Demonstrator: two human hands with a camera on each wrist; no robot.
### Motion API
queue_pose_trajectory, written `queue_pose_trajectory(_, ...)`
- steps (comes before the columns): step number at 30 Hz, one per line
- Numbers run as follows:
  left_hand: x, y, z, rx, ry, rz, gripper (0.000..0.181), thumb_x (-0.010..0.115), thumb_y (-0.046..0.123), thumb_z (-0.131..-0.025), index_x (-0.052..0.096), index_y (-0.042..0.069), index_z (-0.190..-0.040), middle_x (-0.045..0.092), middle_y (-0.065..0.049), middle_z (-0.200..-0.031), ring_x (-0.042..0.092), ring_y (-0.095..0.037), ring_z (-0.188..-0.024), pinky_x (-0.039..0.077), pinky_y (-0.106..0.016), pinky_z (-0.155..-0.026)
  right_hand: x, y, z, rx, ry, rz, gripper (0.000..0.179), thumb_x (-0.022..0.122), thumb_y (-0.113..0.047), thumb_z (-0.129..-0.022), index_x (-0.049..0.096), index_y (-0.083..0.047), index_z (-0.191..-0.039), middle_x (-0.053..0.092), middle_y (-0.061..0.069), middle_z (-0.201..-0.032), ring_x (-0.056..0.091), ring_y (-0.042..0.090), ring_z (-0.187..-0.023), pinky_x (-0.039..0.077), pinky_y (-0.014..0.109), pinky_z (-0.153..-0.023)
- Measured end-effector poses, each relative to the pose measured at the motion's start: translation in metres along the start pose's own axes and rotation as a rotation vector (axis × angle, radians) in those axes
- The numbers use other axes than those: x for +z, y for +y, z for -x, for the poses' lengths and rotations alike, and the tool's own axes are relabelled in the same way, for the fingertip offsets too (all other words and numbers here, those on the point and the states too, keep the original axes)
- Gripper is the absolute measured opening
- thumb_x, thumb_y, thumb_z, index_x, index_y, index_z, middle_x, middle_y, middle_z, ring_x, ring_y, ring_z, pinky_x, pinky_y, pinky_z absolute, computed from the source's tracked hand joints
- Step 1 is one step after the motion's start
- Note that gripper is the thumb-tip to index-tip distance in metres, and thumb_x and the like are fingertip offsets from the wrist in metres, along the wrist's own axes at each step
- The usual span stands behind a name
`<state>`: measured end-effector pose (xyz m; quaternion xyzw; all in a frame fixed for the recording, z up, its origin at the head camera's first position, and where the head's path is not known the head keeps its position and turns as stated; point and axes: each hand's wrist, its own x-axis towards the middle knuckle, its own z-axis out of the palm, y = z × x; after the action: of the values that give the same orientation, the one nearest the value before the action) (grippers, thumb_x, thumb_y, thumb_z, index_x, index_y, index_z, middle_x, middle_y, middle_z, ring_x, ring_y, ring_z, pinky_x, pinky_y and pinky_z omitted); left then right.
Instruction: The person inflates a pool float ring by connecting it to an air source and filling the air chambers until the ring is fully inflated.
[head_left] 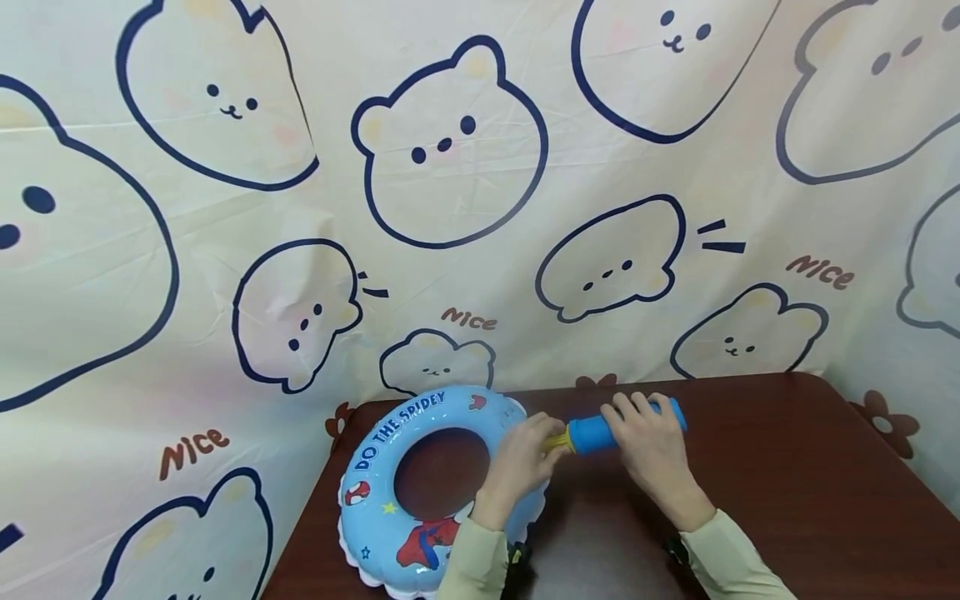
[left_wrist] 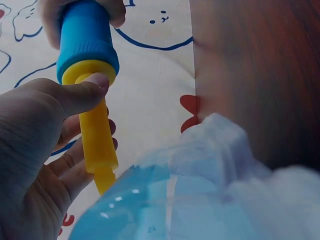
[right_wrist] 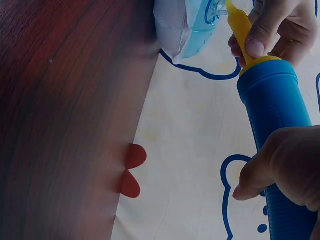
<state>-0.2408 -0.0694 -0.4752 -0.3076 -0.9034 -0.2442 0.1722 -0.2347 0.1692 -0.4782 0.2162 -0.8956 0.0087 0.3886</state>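
A blue hand pump (head_left: 592, 435) with a yellow nozzle (left_wrist: 97, 135) is held between both hands, tilted slightly in the head view. My left hand (head_left: 522, 458) pinches the nozzle between thumb and fingers. My right hand (head_left: 649, 442) grips the blue barrel (right_wrist: 277, 100) farther along. Under my left forearm lies an inflated light-blue swim ring (head_left: 375, 500), printed with lettering and red figures. In the right wrist view, the nozzle's tip meets the ring at a small clear valve (right_wrist: 221, 11); how deep it sits cannot be made out.
The dark brown table (head_left: 810, 483) extends to the right of the hands. Behind it hangs a pale cloth (head_left: 480, 275) with bear outlines, close to the table's back edge. The ring reaches the table's left side.
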Motion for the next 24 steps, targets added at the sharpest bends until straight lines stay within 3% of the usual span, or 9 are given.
queue_pose_trajectory(7,-0.002,-0.008,0.001,-0.007,0.015,0.030,0.028,0.082,0.022,-0.097,0.074,0.014,-0.122,0.073,0.001,-0.111,0.071,-0.012,-0.098,0.061,-0.023,-0.090,-0.010,0.028,-0.002,0.057,-0.007,-0.048,0.069,0.106,-0.010,-0.054,0.073,-0.014,-0.115,0.076,0.012,-0.111,0.068,0.038,-0.107,0.050,0.061,-0.100)
queue_pose_trajectory(16,0.001,-0.012,0.000,0.009,0.039,0.043,0.028,0.081,0.025,-0.097,0.073,0.015,-0.121,0.073,0.001,-0.111,0.072,-0.012,-0.098,0.061,-0.022,-0.090,-0.038,0.080,0.002,0.129,0.058,-0.004,0.070,0.105,-0.003,-0.051,0.074,-0.008,-0.114,0.074,0.018,-0.116,0.063,0.043,-0.113,0.045,0.063,-0.104)
queue_pose_trajectory(24,-0.001,-0.012,0.000,-0.021,0.029,0.043,0.026,0.081,0.023,-0.097,0.074,0.014,-0.121,0.073,0.002,-0.111,0.071,-0.011,-0.098,0.061,-0.023,-0.089,-0.049,0.098,0.006,0.186,0.066,-0.002,0.070,0.103,0.001,-0.051,0.073,-0.007,-0.114,0.072,0.021,-0.118,0.059,0.046,-0.116,0.040,0.066,-0.108)
